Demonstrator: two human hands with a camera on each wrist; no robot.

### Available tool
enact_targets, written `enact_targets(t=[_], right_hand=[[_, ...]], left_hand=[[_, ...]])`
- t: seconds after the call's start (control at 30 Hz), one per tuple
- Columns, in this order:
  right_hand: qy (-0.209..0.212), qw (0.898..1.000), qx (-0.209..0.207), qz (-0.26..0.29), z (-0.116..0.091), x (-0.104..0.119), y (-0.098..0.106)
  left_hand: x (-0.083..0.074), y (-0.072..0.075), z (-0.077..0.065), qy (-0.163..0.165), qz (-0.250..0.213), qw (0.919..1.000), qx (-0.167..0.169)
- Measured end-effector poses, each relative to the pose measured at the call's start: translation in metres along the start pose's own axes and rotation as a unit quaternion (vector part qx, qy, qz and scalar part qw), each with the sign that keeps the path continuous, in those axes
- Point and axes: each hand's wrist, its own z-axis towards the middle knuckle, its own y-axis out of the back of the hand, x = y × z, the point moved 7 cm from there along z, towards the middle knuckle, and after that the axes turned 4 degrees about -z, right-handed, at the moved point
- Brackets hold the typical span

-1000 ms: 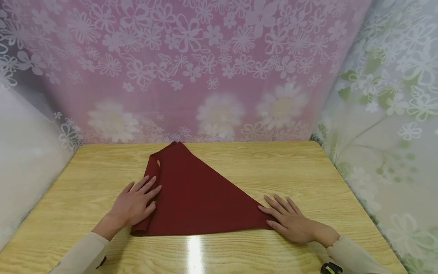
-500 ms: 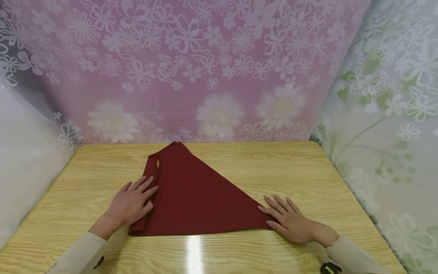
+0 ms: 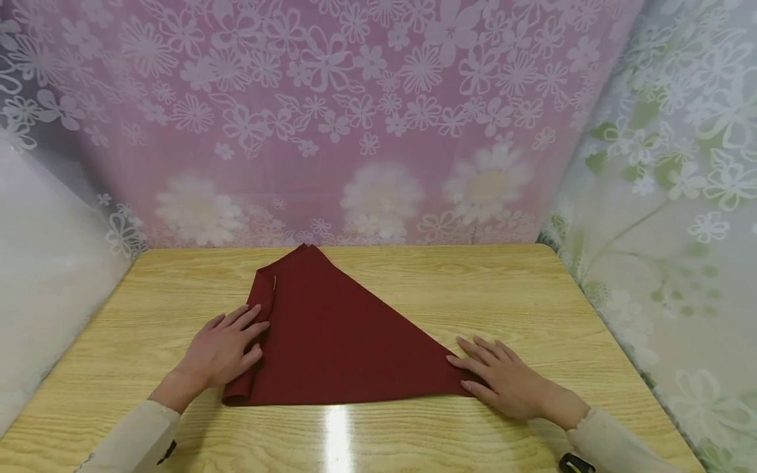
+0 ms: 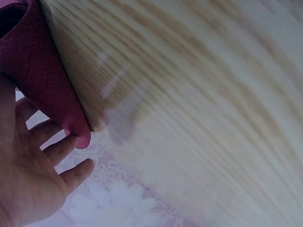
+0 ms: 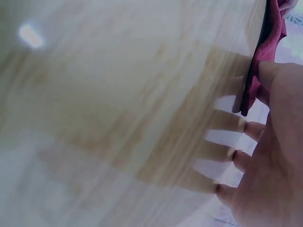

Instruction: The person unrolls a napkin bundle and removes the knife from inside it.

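A dark red cloth (image 3: 337, 341), folded into a rough triangle, lies on the wooden table (image 3: 503, 289). Its left side is turned over into a loose roll, hollow at the near end in the left wrist view. My left hand (image 3: 215, 351) rests on this rolled edge (image 4: 42, 71), fingers spread and fairly straight. At the cloth's right corner, my right hand (image 3: 508, 381) presses with thumb and index finger on the fabric, while its other fingers touch the bare wood. In the right wrist view the corner (image 5: 265, 52) lies under the thumb of the right hand (image 5: 270, 156).
Behind the table hangs a pink flowered curtain (image 3: 378, 118). A pale flowered sheet (image 3: 680, 230) stands along the right side and a whitish one (image 3: 47, 263) along the left. A small black object (image 3: 575, 463) sits by the right sleeve.
My left hand has moved slightly left along with the rolled edge, and the gap at the roll's upper end has narrowed. The right hand stays in place.
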Motion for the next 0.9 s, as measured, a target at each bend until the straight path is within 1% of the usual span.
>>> enact_targets(t=[0.13,0.27,0.37,0.5,0.63,0.7,0.9], right_hand=[[0.015,0.999,-0.018,-0.033,0.0019,0.0016,0.0053],[0.028,0.998,-0.021,-0.058,0.0051,0.0019,0.0085],[0.047,0.996,-0.025,-0.068,0.007,0.0028,0.0101],[0.06,0.996,-0.016,-0.066,0.0072,0.0014,0.0094],[0.057,0.997,0.01,-0.053,0.0055,-0.002,0.0055],[0.056,0.997,0.018,-0.047,0.0048,-0.003,0.0042],[0.07,0.996,0.006,-0.061,0.0048,-0.0019,0.0028]], left_hand=[[0.0024,-0.0021,-0.0014,0.001,-0.003,1.0,-0.006],[0.003,-0.0026,-0.0021,0.004,-0.006,1.0,-0.006],[0.0027,-0.0016,-0.0022,0.008,-0.009,0.9999,-0.002],[0.003,-0.0014,-0.0016,0.014,-0.008,0.9998,0.008],[0.0033,-0.0037,-0.0009,0.015,-0.004,0.9997,0.018],[0.0037,-0.0049,-0.001,0.015,-0.004,0.9997,0.017],[0.0057,-0.0063,-0.0015,0.017,-0.005,0.9998,0.01]])
